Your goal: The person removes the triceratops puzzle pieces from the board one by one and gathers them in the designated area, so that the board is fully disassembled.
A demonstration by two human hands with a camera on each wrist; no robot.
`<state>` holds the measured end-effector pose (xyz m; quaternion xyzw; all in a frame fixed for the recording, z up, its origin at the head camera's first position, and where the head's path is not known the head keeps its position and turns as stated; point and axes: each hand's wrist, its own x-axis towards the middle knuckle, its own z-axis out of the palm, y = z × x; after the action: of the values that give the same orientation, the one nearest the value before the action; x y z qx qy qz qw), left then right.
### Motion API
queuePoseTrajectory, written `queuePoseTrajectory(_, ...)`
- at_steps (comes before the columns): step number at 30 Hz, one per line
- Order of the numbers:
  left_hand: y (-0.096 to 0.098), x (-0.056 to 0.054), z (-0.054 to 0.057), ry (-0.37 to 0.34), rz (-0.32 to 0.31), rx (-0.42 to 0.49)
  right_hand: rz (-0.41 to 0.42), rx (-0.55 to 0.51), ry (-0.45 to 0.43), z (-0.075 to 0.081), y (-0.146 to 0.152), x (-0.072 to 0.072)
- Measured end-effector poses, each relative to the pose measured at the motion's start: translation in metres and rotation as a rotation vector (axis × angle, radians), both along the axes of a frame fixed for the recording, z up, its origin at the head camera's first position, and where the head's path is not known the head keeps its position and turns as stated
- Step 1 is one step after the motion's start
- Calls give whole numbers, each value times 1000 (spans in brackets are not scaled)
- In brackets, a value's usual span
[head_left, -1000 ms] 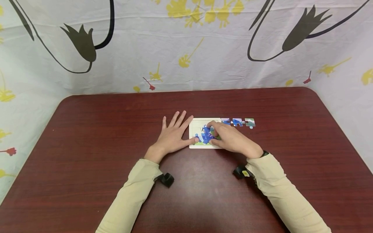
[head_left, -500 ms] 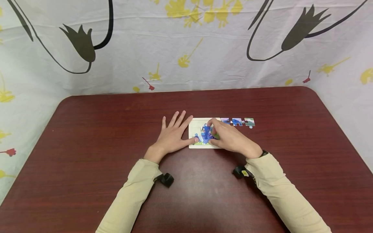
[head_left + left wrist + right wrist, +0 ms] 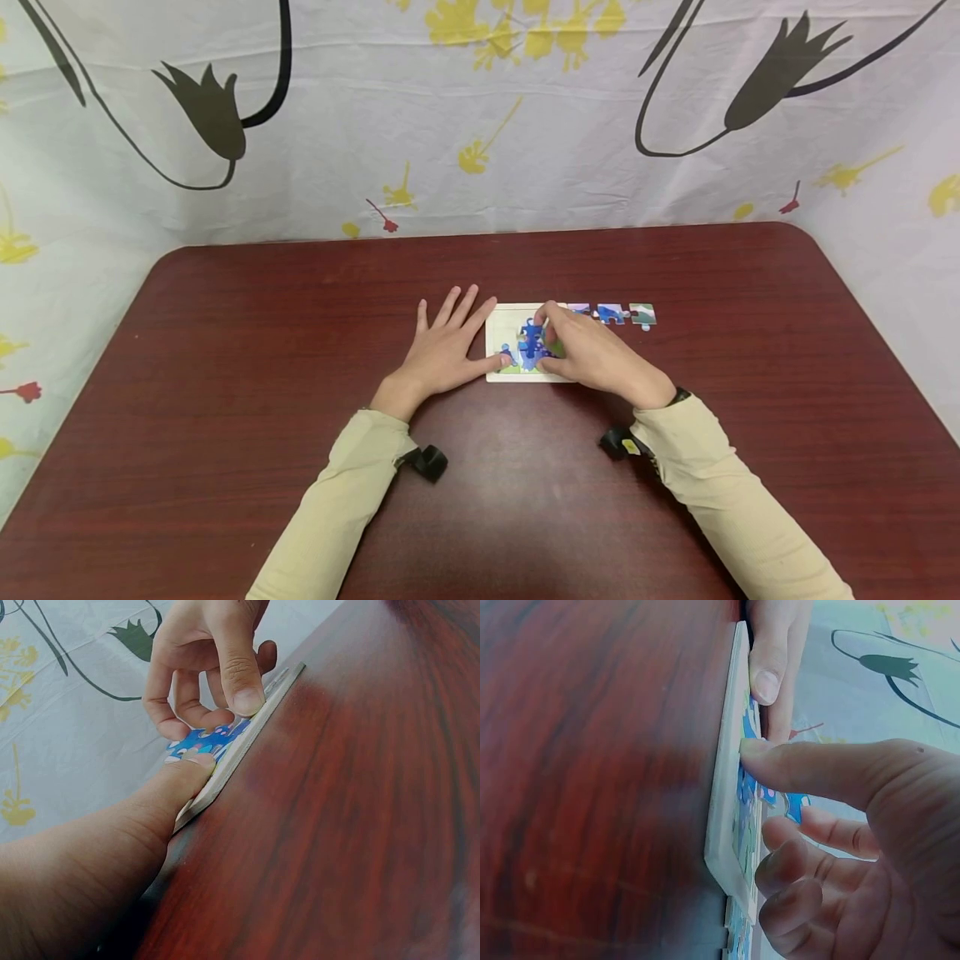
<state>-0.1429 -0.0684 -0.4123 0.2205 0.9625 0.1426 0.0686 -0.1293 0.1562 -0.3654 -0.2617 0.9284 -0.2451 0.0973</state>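
Jigsaw tray [image 3: 525,378] flat on the table [image 3: 480,500], left hand [image 3: 446,354] spread against its side; right hand [image 3: 592,350] apparently pinching a blue piece [image 3: 531,337] over it. Probably mid-fitting; calls for aligning tabs, pressing down, then turning to the loose pieces [image 3: 611,314].

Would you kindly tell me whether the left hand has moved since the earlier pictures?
No: in the head view, the left hand shows no visible shift against the table.

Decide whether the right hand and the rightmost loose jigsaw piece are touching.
Apart: in the head view, a strip of red-brown tabletop shows between the right hand and the rightmost loose jigsaw piece.
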Motion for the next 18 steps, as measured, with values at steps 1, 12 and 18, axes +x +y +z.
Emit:
queuePoseTrajectory(1,0,0,0,2,0,-1,-1,2,3,0,0,0)
queuePoseTrajectory(12,0,1,0,-5,5,8,-8,20,90,-4,1,0)
queuePoseTrajectory(18,0,1,1,-5,1,8,-19,26,100,-4,1,0)
